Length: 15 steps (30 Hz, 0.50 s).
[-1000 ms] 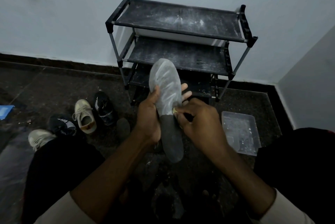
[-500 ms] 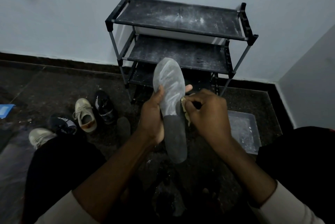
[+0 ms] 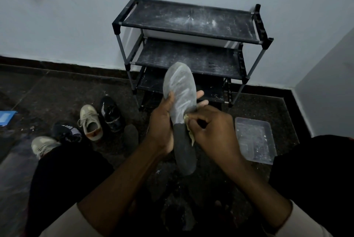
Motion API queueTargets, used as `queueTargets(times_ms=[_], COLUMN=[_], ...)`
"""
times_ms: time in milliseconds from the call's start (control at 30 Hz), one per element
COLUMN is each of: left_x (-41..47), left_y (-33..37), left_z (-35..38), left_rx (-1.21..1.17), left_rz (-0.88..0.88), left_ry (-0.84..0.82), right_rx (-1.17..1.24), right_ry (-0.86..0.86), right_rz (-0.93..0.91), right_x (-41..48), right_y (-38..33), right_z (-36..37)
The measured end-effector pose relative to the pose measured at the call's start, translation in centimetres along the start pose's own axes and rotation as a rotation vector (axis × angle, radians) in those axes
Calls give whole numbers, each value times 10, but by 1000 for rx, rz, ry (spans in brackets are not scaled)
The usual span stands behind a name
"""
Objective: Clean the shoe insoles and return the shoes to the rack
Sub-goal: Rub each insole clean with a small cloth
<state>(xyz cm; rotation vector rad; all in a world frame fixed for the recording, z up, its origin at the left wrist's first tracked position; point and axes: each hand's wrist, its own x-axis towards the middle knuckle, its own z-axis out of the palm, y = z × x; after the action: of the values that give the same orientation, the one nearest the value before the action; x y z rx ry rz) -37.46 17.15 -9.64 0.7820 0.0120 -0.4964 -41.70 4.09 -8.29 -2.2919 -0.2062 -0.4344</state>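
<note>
My left hand point(image 3: 162, 121) grips a grey insole point(image 3: 181, 93) upright in front of me, thumb on its left edge, fingertips showing past its right edge. The insole's upper half is pale with white powder streaks; its lower half point(image 3: 184, 150) is dark. My right hand point(image 3: 212, 131) pinches a small yellowish cloth point(image 3: 189, 131) against the insole's right edge at the boundary of the two halves. Behind stands the black three-shelf shoe rack point(image 3: 191, 25), dusted white. Several shoes lie on the floor at left: a beige sneaker point(image 3: 90, 121) and a black one point(image 3: 111, 112).
A clear plastic tub point(image 3: 254, 139) sits on the floor at right. Another dark insole point(image 3: 131, 137) lies by the shoes. More shoes, a black one point(image 3: 66, 131) and a grey one point(image 3: 43, 144), are at far left by my knee. White walls meet at right.
The insole and both hands have shifted slightly; my right hand with the cloth has slid a little along the insole's right edge.
</note>
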Motion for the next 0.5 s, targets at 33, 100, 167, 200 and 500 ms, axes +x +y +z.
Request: queueTargets(times_ms=[33, 100, 167, 200, 500], left_x=[0, 0, 0, 0, 0], left_y=[0, -1, -3, -4, -5], left_z=[0, 1, 2, 2, 1], left_rx=[1, 20, 51, 51, 69], left_rz=[-1, 0, -6, -10, -16], left_ry=[-7, -14, -10, -7, -31], right_rx=[6, 4, -15, -18, 25], right_ry=[24, 105, 124, 100, 118], right_rz=[14, 25, 7, -4, 12], right_x=[1, 8, 13, 11, 13], right_y=[2, 7, 5, 2, 3], right_z=[-3, -7, -5, -3, -5])
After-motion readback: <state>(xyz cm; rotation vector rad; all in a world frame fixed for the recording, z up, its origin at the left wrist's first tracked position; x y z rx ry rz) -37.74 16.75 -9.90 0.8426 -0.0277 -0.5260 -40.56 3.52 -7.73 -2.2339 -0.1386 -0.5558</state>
